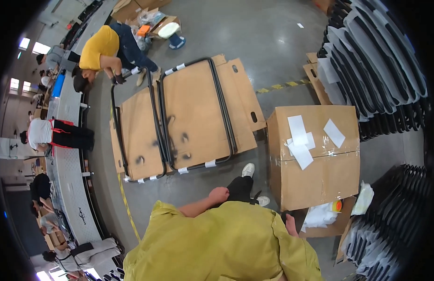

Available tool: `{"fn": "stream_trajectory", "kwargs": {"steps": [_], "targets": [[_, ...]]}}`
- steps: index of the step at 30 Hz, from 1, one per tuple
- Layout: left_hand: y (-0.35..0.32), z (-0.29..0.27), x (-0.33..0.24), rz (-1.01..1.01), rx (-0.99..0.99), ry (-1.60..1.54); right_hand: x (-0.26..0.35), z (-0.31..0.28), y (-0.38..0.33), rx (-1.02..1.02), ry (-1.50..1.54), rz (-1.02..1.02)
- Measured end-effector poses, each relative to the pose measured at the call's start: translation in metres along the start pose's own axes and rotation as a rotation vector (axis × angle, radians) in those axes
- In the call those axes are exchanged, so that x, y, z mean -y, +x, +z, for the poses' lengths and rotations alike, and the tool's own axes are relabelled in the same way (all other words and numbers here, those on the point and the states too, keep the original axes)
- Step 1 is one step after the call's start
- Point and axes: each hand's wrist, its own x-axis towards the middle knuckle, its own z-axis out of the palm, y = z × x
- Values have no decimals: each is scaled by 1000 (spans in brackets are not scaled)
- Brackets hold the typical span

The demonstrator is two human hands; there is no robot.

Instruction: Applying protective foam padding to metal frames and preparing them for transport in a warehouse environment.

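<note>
My left hand (219, 194) hangs in front of my body beside my dark trouser leg, its fingers curled in and nothing visible in them. Close to the large closed cardboard box is my right hand (291, 225), partly covered by my yellow sleeve; its fingers cannot be made out, and a small dark shape shows beside it. Several white paper sheets (299, 131) lie on top of the cardboard box (320, 178). Ahead of me, two black tubular metal frames (219, 103) with white wrappings lie on flat cardboard sheets (193, 112).
A co-worker in a yellow shirt (100, 47) bends over the far frame, gloved hands on it. An open carton (322, 232) holds white wrapping beside me. Stacked wrapped black frames (367, 61) stand at the right. A long conveyor line (69, 164) with several workers runs along the left.
</note>
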Motion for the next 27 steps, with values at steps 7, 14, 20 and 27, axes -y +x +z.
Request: {"fn": "stream_trajectory", "kwargs": {"steps": [7,14,20,27], "targets": [[8,-10,30,-64,-156,-139,4,6,32,104,28,1],[-23,9,38,-203,-239,-303,21,-13,57,209,-135,208],[-65,18,65,-348,-267,-503,65,17,93,419,-328,-69],[-104,5,79,-497,-67,-558,-11,65,122,577,-606,-123]]}}
